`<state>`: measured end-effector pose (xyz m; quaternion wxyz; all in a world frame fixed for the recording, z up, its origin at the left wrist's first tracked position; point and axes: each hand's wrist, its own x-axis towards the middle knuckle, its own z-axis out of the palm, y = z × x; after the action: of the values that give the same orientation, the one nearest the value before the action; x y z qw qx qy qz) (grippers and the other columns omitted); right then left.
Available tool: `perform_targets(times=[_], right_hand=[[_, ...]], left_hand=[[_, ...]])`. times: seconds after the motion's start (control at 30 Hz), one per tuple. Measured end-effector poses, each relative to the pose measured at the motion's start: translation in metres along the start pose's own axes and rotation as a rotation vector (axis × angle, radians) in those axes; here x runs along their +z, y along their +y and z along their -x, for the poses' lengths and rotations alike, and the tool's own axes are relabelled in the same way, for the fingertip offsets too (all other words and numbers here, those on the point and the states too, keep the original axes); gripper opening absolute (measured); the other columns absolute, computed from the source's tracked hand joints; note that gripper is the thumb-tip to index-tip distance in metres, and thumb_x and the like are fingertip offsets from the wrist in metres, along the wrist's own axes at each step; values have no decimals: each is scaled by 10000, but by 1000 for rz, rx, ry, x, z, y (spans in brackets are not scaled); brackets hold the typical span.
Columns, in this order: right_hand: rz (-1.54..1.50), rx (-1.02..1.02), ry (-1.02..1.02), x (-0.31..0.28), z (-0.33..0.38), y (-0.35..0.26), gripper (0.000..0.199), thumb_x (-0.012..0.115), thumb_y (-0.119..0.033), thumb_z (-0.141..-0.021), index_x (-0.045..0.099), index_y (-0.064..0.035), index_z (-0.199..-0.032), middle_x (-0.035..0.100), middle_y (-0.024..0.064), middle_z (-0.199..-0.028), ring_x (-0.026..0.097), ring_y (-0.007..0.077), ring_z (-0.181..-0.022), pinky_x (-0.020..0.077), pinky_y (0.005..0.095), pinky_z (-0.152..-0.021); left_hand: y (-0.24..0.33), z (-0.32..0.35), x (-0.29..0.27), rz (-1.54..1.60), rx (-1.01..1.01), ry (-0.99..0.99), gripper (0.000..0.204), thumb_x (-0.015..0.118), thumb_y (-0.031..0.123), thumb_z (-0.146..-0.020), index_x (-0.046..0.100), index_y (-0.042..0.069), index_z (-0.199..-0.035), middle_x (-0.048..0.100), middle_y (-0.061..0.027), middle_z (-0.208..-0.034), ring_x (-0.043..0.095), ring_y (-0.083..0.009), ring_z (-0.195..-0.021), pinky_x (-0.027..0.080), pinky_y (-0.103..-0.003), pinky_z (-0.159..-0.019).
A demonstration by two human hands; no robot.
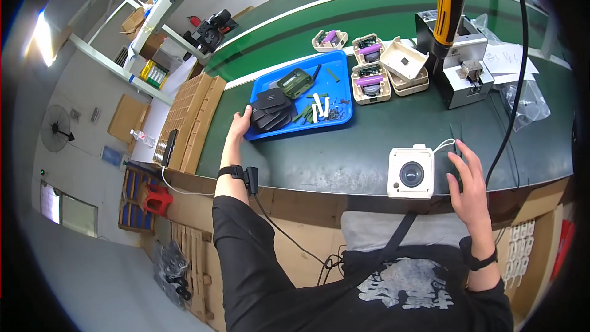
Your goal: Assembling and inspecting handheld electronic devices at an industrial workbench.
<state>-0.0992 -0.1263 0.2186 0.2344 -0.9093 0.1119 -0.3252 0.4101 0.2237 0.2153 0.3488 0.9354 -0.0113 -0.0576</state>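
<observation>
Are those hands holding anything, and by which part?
The left hand is at the left edge of the blue rectangular tray, beside black square plates; its grip cannot be told. The open right hand, beside a white boxy device, seemingly holds nothing.

Green bench (307,163), blue tray (340,89), white boxy device (411,174)

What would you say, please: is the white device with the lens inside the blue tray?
No, the white device is by the right hand, apart from the blue tray.
</observation>
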Motion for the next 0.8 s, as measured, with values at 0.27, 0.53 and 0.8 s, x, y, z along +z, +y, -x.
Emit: perform_targets(times=[0.27,0.53,0.8], right_hand=[[-16,-64,10,0,3,-1,409,650,27,-768,584,-13,-1170,507,193,-1336,508,384,-1204,427,448,-998],[-1,-67,36,-5,9,0,369,659,29,-747,611,-10,-1110,536,186,-1299,535,380,-1165,448,442,-966],[-10,-122,53,-10,8,-7,401,669,32,-718,617,-20,-1112,558,176,-1268,567,371,-1120,473,433,-926]], left_hand=[[6,-13,6,-101,268,199,614,624,433,-877,547,-3,-1303,632,-196,-1217,582,-299,-1176,395,-387,-1039],[7,-17,5,-112,390,377,347,558,259,-932,625,52,-1203,662,-160,-1162,631,-291,-1081,476,-383,-939],[-32,-58,1,293,119,147,427,571,284,-952,597,-62,-1202,653,-164,-1154,614,-221,-1046,462,-332,-918]])
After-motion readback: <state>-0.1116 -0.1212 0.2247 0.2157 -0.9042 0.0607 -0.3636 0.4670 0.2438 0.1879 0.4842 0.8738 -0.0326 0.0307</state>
